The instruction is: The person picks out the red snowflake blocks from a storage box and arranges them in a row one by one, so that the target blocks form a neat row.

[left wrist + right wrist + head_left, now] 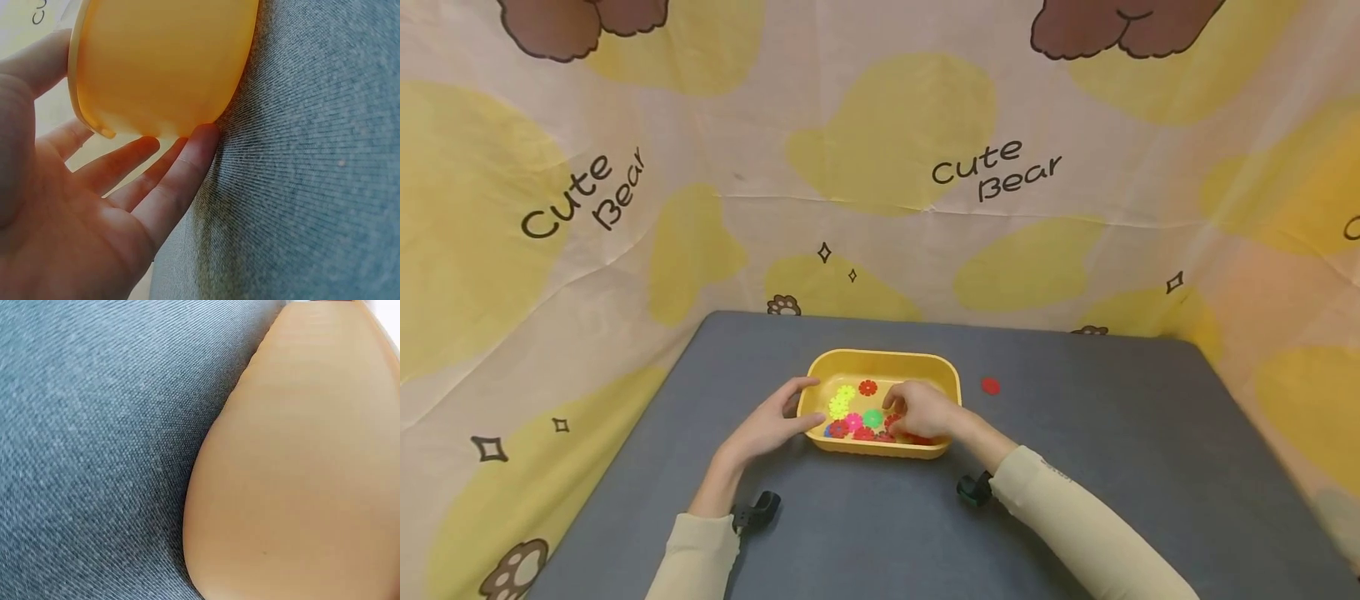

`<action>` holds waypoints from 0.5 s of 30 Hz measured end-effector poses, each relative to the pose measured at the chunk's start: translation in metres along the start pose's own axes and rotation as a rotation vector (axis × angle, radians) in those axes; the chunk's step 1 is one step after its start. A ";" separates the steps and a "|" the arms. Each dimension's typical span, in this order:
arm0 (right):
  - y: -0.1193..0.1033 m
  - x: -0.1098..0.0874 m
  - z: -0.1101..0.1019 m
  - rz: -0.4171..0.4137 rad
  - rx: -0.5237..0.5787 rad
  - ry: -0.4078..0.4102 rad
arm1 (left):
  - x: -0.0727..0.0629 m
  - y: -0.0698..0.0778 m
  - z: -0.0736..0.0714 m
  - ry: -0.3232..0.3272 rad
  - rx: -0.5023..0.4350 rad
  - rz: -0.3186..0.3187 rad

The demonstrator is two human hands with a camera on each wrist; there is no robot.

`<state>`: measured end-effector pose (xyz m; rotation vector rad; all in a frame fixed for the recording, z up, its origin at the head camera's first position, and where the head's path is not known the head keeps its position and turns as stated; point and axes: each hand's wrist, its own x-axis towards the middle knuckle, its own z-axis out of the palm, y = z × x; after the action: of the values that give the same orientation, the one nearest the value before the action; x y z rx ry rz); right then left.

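Note:
A yellow plastic bin (880, 450) sits on the table, holding several flower-shaped plastic discs in yellow-green, red, pink, green and blue. At its left end, my left hand (767, 425) holds the wall, thumb over the rim and the other fingers spread along the outside (181, 181). My right hand (921, 408) reaches down inside the right half, fingers bent among the red discs (865, 433). I cannot tell whether its fingertips pinch a disc. In the right wrist view, the bin's outer wall (300, 462) hides that hand.
One red disc (991, 386) lies on the grey table cloth (1075, 433) right of the bin. A patterned curtain (880, 167) with bear drawings rises behind the table and along both sides. Each wrist wears a dark strap (758, 510).

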<state>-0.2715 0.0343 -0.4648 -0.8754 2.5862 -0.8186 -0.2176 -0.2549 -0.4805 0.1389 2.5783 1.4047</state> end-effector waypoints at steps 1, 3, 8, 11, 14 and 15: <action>0.000 0.000 0.000 0.005 -0.005 -0.004 | 0.000 0.000 0.000 0.003 0.003 0.000; -0.001 0.000 0.001 0.008 -0.009 -0.010 | -0.001 0.001 0.001 0.007 0.005 0.002; -0.001 0.003 0.005 0.002 -0.036 -0.024 | -0.002 0.002 0.001 0.011 0.008 0.004; -0.001 0.005 0.006 0.000 -0.040 -0.032 | -0.001 0.000 0.000 0.012 0.013 0.005; -0.001 0.006 0.006 0.008 -0.030 -0.035 | -0.001 0.000 0.001 0.011 0.008 0.005; -0.001 0.006 0.006 0.014 -0.028 -0.037 | -0.001 0.000 0.001 0.008 0.007 0.006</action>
<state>-0.2731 0.0278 -0.4698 -0.8710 2.5746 -0.7577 -0.2163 -0.2541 -0.4814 0.1421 2.5914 1.4014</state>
